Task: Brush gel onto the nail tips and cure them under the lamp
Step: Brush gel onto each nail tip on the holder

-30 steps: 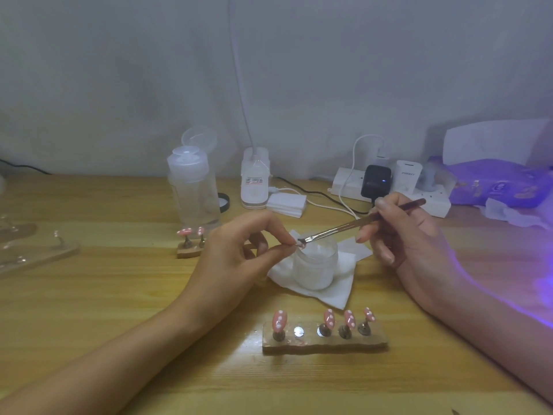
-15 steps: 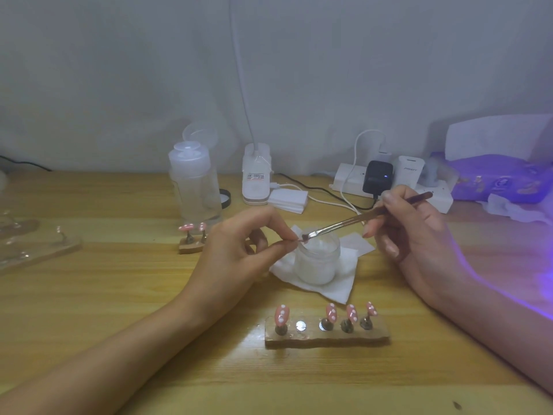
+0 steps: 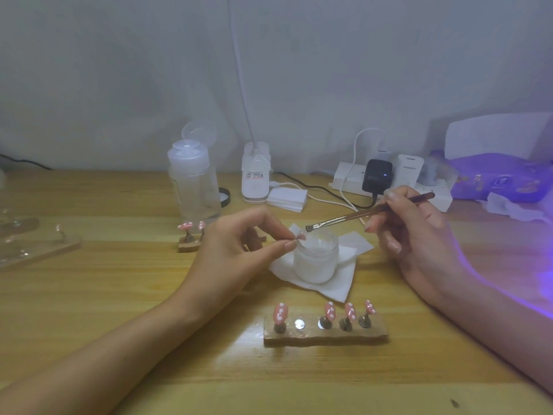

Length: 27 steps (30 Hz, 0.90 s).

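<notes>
1 pink nail tip [image 3: 300, 236] is pinched by left hand [image 3: 239, 244] thumb and forefinger at the jar [image 3: 315, 262] left rim, while a thin brown brush [image 3: 368, 211], gripped by curled right hand [image 3: 419, 235] fingers, is angled bristles down-left just above the jar.

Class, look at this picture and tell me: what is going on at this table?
A person is working on false nails. The left hand pinches one pink nail tip by the rim of an open white jar that stands on a tissue. The right hand holds a thin brush, its bristle end close above that tip. Four more tips stand on a wooden holder in front, with one spot empty.
</notes>
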Available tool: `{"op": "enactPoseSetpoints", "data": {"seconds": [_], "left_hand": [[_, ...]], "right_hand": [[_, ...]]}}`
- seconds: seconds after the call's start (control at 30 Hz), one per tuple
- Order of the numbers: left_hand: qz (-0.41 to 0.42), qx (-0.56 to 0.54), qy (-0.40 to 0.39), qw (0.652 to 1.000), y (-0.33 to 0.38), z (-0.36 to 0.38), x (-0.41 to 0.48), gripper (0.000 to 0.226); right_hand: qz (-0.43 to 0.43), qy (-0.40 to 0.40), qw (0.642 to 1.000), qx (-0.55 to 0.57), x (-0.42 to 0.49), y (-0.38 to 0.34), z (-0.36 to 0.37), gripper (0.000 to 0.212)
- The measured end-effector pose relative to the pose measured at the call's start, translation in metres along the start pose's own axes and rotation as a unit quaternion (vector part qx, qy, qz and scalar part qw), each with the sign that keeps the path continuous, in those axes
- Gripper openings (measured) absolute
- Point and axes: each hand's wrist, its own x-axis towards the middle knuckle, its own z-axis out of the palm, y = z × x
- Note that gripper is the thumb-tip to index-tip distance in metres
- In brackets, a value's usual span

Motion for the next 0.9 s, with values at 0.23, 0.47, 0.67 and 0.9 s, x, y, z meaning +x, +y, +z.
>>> {"op": "enactPoseSetpoints", "data": {"seconds": [0.23, 0.47, 0.67, 0.9], "left_hand": [[-0.024, -0.02, 0.004, 1.0, 0.0028, -0.0012, -0.0011, 0.008], [-0.031, -0.029, 0.009, 0.999, 0.0063, -0.0008, -0.0008, 0.018], [-0.036, -0.033, 0.005, 0.999, 0.0036, -0.0005, -0.0002, 0.012], [-0.029, -0.033, -0.001, 0.999, 0.003, -0.0008, 0.0008, 0.018]], "right_hand": [[0.004, 0.001, 1.0, -0.021, -0.0001, 0.0008, 0.0002, 0.03], [-0.001, -0.004, 0.999, -0.042, 0.001, 0.0008, 0.0023, 0.025], [-0.009, -0.017, 0.999, -0.033, -0.002, -0.0015, 0.004, 0.022], [-0.004, -0.001, 1.0, -0.022, -0.0014, -0.002, 0.0031, 0.023]]}}
